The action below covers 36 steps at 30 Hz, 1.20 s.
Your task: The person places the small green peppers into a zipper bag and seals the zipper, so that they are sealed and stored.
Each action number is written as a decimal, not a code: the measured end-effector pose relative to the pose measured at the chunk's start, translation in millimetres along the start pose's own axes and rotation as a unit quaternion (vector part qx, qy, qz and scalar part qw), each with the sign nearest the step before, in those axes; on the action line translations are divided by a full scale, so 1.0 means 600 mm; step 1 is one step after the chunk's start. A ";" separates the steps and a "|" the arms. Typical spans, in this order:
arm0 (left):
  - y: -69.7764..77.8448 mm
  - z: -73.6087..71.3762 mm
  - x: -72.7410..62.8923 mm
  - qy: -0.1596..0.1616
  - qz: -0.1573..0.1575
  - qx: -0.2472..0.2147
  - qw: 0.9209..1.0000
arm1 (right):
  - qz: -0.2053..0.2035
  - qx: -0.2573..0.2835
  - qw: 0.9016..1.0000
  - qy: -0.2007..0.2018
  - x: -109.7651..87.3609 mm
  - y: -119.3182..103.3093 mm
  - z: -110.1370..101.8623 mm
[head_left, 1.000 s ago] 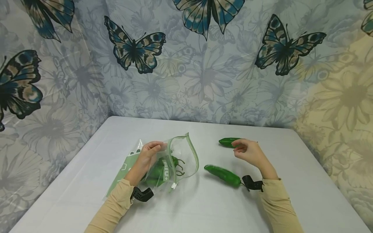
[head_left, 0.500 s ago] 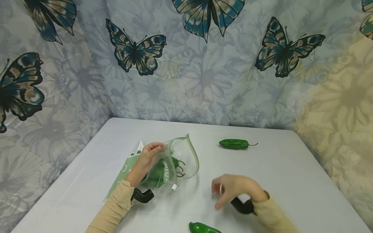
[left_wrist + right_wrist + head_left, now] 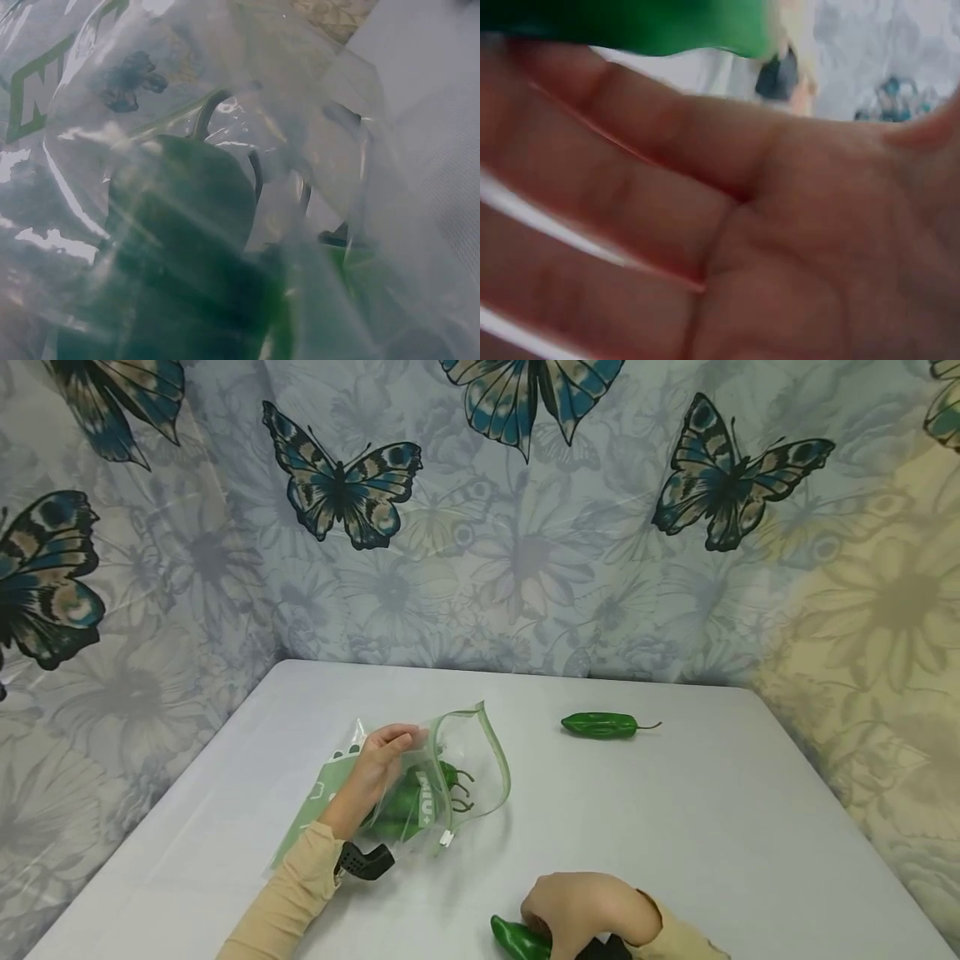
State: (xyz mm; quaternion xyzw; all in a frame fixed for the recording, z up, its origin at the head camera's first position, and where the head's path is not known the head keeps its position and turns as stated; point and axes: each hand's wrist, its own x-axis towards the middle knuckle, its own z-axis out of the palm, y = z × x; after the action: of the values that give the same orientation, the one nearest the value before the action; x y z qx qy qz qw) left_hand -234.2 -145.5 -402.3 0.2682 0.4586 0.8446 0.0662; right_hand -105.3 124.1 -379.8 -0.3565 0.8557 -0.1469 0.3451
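Note:
My left hand (image 3: 384, 756) pinches the upper side of a clear zip bag (image 3: 495, 760) between thumb and fingers. The bag lies with its green-edged mouth open toward the right. Inside are several green peppers (image 3: 405, 802), their stems pointing to the mouth; the left wrist view shows these peppers (image 3: 180, 217) blurred through the plastic. At the front of the table my right hand (image 3: 581, 914) grips a green pepper (image 3: 517, 937), whose tip sticks out on the left while the rest is hidden. In the right wrist view this pepper (image 3: 645, 26) sits along the fingers.
Another green pepper (image 3: 600, 725) lies at the back right of the white table (image 3: 712, 810), stem to the right. A white slider (image 3: 447, 838) hangs at the bag mouth's lower corner. Butterfly-print fabric (image 3: 525, 552) stands behind the table.
My right hand has come from the back pepper to the front and gripped the front pepper. That pepper was nearer mid-table a second ago. The left hand and bag stay put.

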 end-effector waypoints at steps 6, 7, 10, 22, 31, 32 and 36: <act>-0.002 0.002 -0.001 0.003 0.001 0.005 1.000 | -0.189 0.148 0.970 0.037 -0.002 0.070 -0.047; -0.001 0.002 -0.001 0.002 0.001 0.004 1.000 | -0.200 0.175 0.962 0.054 -0.004 0.080 -0.053; 0.000 0.004 -0.001 0.002 -0.001 0.000 1.000 | -0.216 0.233 0.940 0.123 -0.011 0.107 -0.069; 0.000 0.005 -0.001 0.002 -0.002 -0.013 1.000 | -0.163 0.278 0.881 0.347 -0.024 0.151 -0.092; -0.002 0.002 0.000 0.004 -0.003 -0.010 1.000 | -0.121 0.239 0.823 0.501 -0.024 0.153 -0.090; -0.001 0.002 0.000 0.005 -0.003 -0.008 1.000 | -0.121 0.239 0.813 0.516 -0.024 0.153 -0.090; -0.001 0.001 0.001 0.007 -0.002 -0.002 1.000 | -0.125 0.275 0.784 0.542 -0.026 0.151 -0.091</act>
State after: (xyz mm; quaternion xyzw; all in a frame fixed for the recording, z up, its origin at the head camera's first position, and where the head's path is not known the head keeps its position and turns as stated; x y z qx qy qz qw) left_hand -234.2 -144.4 -402.3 0.2609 0.4582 0.8472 0.0652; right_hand -181.5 199.2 -378.1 -0.2121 0.7730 -0.5871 -0.1128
